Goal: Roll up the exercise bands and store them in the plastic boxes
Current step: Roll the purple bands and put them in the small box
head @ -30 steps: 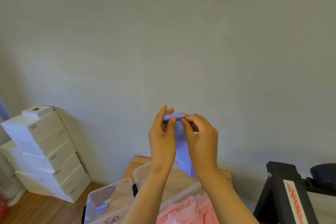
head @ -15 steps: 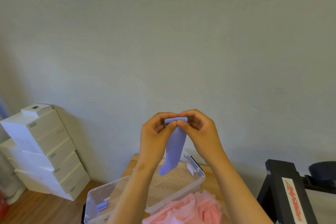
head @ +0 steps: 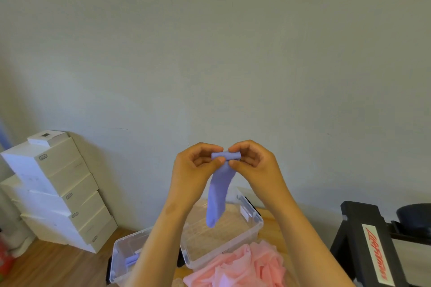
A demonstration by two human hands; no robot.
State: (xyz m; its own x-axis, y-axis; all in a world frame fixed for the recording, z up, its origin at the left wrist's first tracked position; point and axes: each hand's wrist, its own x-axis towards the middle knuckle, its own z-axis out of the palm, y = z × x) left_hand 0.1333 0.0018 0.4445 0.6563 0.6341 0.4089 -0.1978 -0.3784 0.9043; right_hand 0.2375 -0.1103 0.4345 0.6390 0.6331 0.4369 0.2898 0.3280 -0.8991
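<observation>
**A:** What stood far left?

**B:** White cartons (head: 53,191), stacked, at eight o'clock from the hands.

**A:** Then?

**B:** A clear left box (head: 121,247) with a small purple roll (head: 131,260) inside.

**A:** And the hands?

**B:** The left hand (head: 193,170) and right hand (head: 254,165) were raised side by side. Their fingers (head: 210,147) were curled, pinching the rolled top of a purple band (head: 218,196). Its loose tail hung at six o'clock, over the right box (head: 253,219) on the surface (head: 271,215).

**A:** Further right?

**B:** Pink bands (head: 242,265) were heaped at five o'clock, and a black stand (head: 359,223) stood at four.
</observation>
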